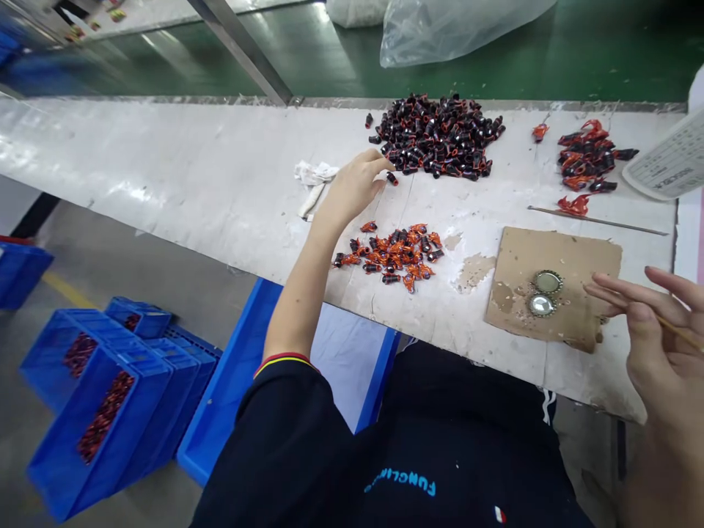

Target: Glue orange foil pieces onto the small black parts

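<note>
While the right hand (pixel 660 359) grips a stick (pixel 683 336), a black piece (pixel 392 178) lies beside the half-open left hand (pixel 356 183).

On that scuffed white worktop (pixel 220 169) lie a heap of small black tubular parts (pixel 440 139), a looser orange-and-black cluster (pixel 399 253), a thin grey rod (pixel 605 221) and a square brown cardboard sheet (pixel 572 257).
</note>
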A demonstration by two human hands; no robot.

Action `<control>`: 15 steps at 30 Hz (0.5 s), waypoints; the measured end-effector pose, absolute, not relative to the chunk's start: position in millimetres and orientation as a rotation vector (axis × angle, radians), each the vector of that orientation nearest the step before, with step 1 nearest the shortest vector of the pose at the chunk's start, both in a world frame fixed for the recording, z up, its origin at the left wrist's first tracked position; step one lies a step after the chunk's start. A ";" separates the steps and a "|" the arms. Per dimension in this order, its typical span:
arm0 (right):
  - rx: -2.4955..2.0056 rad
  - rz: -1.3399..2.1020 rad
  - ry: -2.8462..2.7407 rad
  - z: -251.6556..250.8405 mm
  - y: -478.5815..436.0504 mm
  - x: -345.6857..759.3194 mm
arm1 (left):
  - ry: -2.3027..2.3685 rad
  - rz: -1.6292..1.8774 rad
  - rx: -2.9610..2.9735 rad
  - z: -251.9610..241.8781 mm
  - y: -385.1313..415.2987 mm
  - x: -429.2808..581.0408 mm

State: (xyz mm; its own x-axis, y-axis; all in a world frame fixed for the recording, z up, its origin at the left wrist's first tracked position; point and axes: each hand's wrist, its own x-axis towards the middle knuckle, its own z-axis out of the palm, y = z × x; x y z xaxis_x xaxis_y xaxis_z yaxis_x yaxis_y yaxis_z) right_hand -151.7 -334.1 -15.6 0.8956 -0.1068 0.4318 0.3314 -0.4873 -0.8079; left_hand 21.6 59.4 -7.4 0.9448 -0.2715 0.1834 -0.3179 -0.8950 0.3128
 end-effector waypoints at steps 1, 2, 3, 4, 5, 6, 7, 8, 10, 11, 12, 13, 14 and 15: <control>-2.005 -0.541 -0.173 -15.4 -334.2 -152.1 | -0.485 0.135 2.762 -9.3 59.8 30.4; -1.977 -0.548 -0.183 -15.2 -334.1 -152.5 | -0.518 0.085 2.760 -11.2 59.6 36.9; -1.936 -0.551 -0.186 -14.9 -334.0 -153.0 | -0.528 0.055 2.750 -12.6 58.6 40.8; -1.891 -0.550 -0.183 -14.6 -333.9 -153.3 | -0.515 0.053 2.730 -13.2 56.8 41.7; -1.856 -0.535 -0.180 -14.3 -333.8 -153.5 | -0.488 0.079 2.698 -12.9 53.8 39.3; -1.839 -0.524 -0.185 -14.3 -334.0 -153.5 | -0.460 0.123 2.648 -11.4 49.4 33.4; -1.850 -0.528 -0.195 -14.6 -334.3 -153.3 | -0.440 0.172 2.576 -9.0 43.4 24.0; -1.884 -0.550 -0.207 -15.2 -334.6 -153.1 | -0.427 0.215 2.478 -5.7 35.9 11.4; -1.983 -0.615 -0.247 -17.0 -334.6 -152.7 | -0.433 0.221 2.214 2.0 17.1 -21.3; -2.028 -0.650 -0.265 -17.8 -333.7 -152.7 | -0.420 0.196 2.057 5.5 6.6 -39.7; -2.052 -0.680 -0.280 -18.5 -332.1 -152.8 | -0.399 0.135 1.908 8.3 -4.1 -58.3; -2.049 -0.694 -0.293 -18.8 -329.9 -153.0 | -0.350 0.069 1.771 10.1 -14.5 -76.4; -2.021 -0.704 -0.305 -19.0 -327.1 -153.4 | -0.307 -0.002 1.636 10.7 -24.3 -93.2; -1.981 -0.709 -0.318 -19.1 -324.3 -153.7 | -0.266 -0.096 1.509 10.2 -33.4 -108.2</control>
